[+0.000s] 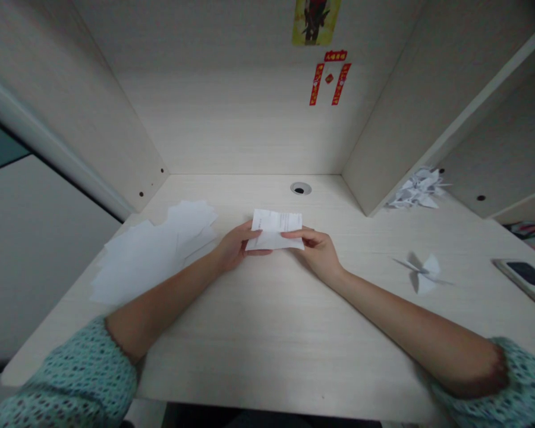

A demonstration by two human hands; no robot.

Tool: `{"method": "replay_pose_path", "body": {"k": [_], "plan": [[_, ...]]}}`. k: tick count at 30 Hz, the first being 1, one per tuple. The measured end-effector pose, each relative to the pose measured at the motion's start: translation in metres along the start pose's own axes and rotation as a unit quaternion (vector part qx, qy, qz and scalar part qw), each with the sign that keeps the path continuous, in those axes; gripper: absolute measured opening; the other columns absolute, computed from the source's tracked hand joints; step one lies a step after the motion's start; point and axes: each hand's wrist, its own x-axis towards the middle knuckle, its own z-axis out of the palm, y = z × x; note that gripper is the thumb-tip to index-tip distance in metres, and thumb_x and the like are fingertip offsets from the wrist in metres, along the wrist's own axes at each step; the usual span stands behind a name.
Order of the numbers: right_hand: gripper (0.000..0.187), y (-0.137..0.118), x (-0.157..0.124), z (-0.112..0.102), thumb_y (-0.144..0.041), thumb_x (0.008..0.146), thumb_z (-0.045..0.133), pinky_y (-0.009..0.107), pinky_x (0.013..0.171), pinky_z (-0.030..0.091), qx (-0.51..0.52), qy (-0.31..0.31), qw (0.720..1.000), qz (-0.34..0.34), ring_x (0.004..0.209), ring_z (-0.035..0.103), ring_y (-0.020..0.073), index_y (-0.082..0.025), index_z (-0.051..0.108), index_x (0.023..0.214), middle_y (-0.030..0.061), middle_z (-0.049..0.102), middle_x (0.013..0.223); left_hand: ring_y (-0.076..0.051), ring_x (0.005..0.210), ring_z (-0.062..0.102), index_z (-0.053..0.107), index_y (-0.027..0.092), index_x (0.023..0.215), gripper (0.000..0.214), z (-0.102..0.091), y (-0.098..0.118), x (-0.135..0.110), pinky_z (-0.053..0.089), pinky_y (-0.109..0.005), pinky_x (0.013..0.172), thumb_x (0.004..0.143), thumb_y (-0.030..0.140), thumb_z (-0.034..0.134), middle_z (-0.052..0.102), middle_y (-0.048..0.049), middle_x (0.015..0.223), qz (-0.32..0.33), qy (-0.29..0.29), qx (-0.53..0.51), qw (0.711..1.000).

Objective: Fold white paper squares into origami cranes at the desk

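Observation:
Between my two hands is a small sheet of white paper (274, 223), with a crease across it and faint print on its upper part. My left hand (236, 245) grips its left side, thumb on top and fingers underneath. On the right edge, my right hand (317, 246) pinches the sheet with the thumb on its face; some fingers are hidden behind it. The paper is held above the desk (267, 333). Left of my left hand lies a spread pile of white paper sheets (147, 252).
At right a folded paper pinwheel shape (422, 273) rests on the desk, with a phone (526, 276) beyond it. A heap of folded paper pieces (419, 189) sits behind the upright divider (383, 137). A round cable hole (301, 188) is near the back panel.

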Motion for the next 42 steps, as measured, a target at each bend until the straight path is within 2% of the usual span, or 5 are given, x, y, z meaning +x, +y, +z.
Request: {"method": "replay_pose_path", "body": {"k": [11,18,26,31,42], "plan": [[0.016,0.002,0.001,0.001,-0.037,0.07,0.071,0.035,0.075,0.047,-0.034,0.035,0.999,0.022,0.077,0.062,0.0202,-0.021,0.073,0.074,0.0034,0.071,0.082,-0.026,0.089,0.067,0.059,0.013,0.112,0.038,0.001,-0.001,-0.001,0.05,-0.039,0.083,0.076,0.023,0.056,0.066,-0.0144,0.109,-0.007,-0.023,0.001,1.0],[0.026,-0.003,-0.004,0.006,-0.038,0.068,0.071,0.029,0.069,0.048,0.065,0.051,0.993,0.082,0.075,0.06,0.0166,-0.018,0.067,0.086,0.0047,0.069,0.088,-0.029,0.106,0.058,0.06,0.012,0.108,0.058,0.013,-0.011,-0.007,0.048,-0.041,0.085,0.081,0.06,0.041,0.063,-0.0153,0.114,0.088,0.04,-0.012,0.995],[0.046,-0.015,-0.013,0.014,-0.037,0.068,0.071,0.024,0.057,0.045,0.053,0.019,0.996,0.07,0.061,0.056,0.0118,-0.024,0.049,0.106,-0.0012,0.066,0.078,-0.019,0.087,0.063,0.052,0.022,0.12,0.055,0.023,-0.015,-0.019,0.048,-0.028,0.072,0.071,0.042,0.066,0.067,-0.0059,0.103,0.193,0.111,0.237,0.946],[0.06,-0.013,-0.013,0.013,-0.039,0.071,0.068,0.025,0.055,0.043,0.047,0.016,0.997,0.065,0.057,0.053,0.012,-0.026,0.04,0.123,-0.0021,0.064,0.072,-0.02,0.102,0.059,0.066,0.023,0.105,0.035,0.026,-0.017,-0.019,0.045,-0.03,0.088,0.074,0.04,0.064,0.065,-0.0043,0.113,0.231,0.16,0.342,0.896],[0.024,-0.011,-0.009,0.011,-0.041,0.075,0.063,0.026,0.06,0.04,0.027,0.03,0.996,0.084,0.059,0.052,0.0127,-0.018,0.067,0.084,-0.0006,0.063,0.064,-0.02,0.099,0.061,0.069,0.023,0.1,0.03,0.021,-0.017,-0.018,0.045,-0.033,0.09,0.075,0.039,0.063,0.068,-0.0036,0.107,0.233,0.188,0.352,0.887]]}}
